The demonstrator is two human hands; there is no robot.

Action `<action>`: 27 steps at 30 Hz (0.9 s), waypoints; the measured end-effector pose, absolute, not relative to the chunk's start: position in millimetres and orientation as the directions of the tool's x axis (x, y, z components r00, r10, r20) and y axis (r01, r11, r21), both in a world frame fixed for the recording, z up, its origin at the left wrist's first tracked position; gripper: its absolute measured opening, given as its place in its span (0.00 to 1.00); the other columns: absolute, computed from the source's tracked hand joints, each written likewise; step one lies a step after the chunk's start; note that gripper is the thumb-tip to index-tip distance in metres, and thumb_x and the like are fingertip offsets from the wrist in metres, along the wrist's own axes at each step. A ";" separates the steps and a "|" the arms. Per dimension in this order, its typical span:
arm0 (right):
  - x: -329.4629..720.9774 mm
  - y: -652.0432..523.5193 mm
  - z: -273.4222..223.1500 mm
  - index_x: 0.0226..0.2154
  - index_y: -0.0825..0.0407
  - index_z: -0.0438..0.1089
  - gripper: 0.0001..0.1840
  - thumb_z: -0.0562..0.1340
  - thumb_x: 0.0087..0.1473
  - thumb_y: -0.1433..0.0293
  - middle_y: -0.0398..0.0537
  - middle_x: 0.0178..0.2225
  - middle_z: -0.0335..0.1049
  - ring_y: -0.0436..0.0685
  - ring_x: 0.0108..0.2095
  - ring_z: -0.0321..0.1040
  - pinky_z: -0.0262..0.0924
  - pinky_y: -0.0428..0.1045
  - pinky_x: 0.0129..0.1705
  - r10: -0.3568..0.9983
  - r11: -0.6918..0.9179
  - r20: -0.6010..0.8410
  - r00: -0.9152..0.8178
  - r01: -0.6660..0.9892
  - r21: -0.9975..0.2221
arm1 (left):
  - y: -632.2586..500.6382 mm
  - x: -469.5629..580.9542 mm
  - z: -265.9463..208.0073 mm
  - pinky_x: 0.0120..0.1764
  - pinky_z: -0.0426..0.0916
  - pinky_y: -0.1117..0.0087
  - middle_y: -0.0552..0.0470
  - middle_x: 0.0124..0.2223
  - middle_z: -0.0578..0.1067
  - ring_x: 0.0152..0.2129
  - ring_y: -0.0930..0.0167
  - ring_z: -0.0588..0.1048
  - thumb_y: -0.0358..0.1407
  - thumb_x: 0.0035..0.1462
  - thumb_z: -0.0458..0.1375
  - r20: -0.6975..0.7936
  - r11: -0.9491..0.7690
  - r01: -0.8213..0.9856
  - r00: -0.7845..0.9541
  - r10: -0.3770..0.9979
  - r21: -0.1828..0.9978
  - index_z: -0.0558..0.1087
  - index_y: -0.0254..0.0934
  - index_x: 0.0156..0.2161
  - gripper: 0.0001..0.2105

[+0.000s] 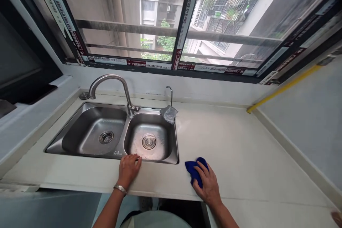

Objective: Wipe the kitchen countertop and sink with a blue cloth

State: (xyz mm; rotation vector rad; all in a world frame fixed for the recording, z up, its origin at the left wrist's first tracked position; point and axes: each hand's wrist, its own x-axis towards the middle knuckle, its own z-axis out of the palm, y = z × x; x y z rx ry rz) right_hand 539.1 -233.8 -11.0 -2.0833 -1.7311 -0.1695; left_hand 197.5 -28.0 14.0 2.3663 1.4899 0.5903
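My right hand [208,184] presses a bunched blue cloth [194,169] flat on the pale countertop [235,142], just right of the sink's front corner. My left hand [129,167] rests palm down on the counter's front strip, fingertips touching the front rim of the double steel sink [80,149]; a metal bracelet circles that wrist. The left hand holds nothing.
A curved faucet [112,83] rises behind the sink, with a small thin tap [170,94] to its right. A grey scouring pad [169,114] lies on the sink's back right corner. A window spans the wall behind. A yellow pipe [283,89] runs along the right wall.
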 end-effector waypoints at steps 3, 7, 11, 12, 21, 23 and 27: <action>557.8 -267.4 -16.1 0.55 0.48 0.66 0.25 0.56 0.54 0.64 0.49 0.64 0.59 0.70 0.67 0.48 0.52 0.68 0.66 0.901 -0.148 0.368 0.228 0.961 -0.232 | -26.9 191.9 12.0 0.58 0.64 0.52 0.45 0.50 0.81 0.52 0.58 0.76 0.42 0.65 0.50 0.193 -0.452 0.767 0.410 0.891 0.455 0.80 0.39 0.43 0.16; 575.2 -297.6 -21.0 0.56 0.46 0.65 0.25 0.56 0.56 0.61 0.50 0.62 0.61 0.72 0.64 0.54 0.54 0.71 0.64 0.882 -0.217 0.368 0.295 0.946 -0.239 | -31.3 154.5 11.0 0.61 0.65 0.53 0.46 0.56 0.77 0.57 0.62 0.72 0.41 0.66 0.49 0.308 -0.498 0.718 0.393 0.867 0.486 0.77 0.40 0.49 0.17; 570.5 -306.7 -21.8 0.56 0.46 0.65 0.25 0.55 0.56 0.60 0.52 0.61 0.62 0.75 0.65 0.52 0.56 0.73 0.63 0.838 -0.310 0.387 0.386 0.919 -0.245 | -50.5 87.1 14.9 0.59 0.68 0.57 0.44 0.52 0.79 0.54 0.63 0.75 0.42 0.67 0.49 0.437 -0.383 0.741 0.135 0.889 0.551 0.76 0.38 0.48 0.17; 567.0 -305.9 -21.8 0.55 0.46 0.65 0.25 0.55 0.56 0.60 0.53 0.61 0.63 0.76 0.66 0.51 0.56 0.73 0.62 0.827 -0.330 0.393 0.401 0.913 -0.239 | -56.9 71.1 16.4 0.56 0.70 0.59 0.44 0.50 0.80 0.51 0.64 0.77 0.43 0.66 0.49 0.430 -0.311 0.759 0.045 0.902 0.572 0.77 0.38 0.48 0.17; 505.5 -254.5 -9.7 0.58 0.50 0.61 0.28 0.58 0.54 0.67 0.56 0.62 0.61 0.78 0.64 0.52 0.59 0.73 0.58 0.898 -0.076 0.420 0.131 0.986 -0.146 | -71.5 63.6 4.9 0.37 0.68 0.69 0.53 0.29 0.80 0.30 0.68 0.76 0.45 0.64 0.49 0.361 0.034 0.774 -0.334 0.871 0.632 0.79 0.40 0.44 0.18; 478.1 -232.1 -2.4 0.58 0.51 0.61 0.29 0.58 0.53 0.69 0.57 0.63 0.58 0.78 0.65 0.49 0.57 0.73 0.59 0.909 -0.013 0.409 0.087 0.984 -0.179 | -66.5 75.8 0.0 0.38 0.68 0.67 0.51 0.28 0.80 0.29 0.67 0.75 0.44 0.65 0.49 0.428 0.042 0.811 -0.350 0.833 0.583 0.80 0.39 0.43 0.18; 414.6 -185.6 8.3 0.58 0.54 0.62 0.32 0.59 0.49 0.72 0.59 0.65 0.55 0.79 0.67 0.42 0.52 0.75 0.62 0.933 0.107 0.359 -0.006 0.959 -0.262 | -64.2 79.9 -1.2 0.38 0.67 0.66 0.50 0.28 0.80 0.29 0.66 0.74 0.44 0.65 0.49 0.418 0.057 0.830 -0.337 0.844 0.555 0.80 0.40 0.42 0.18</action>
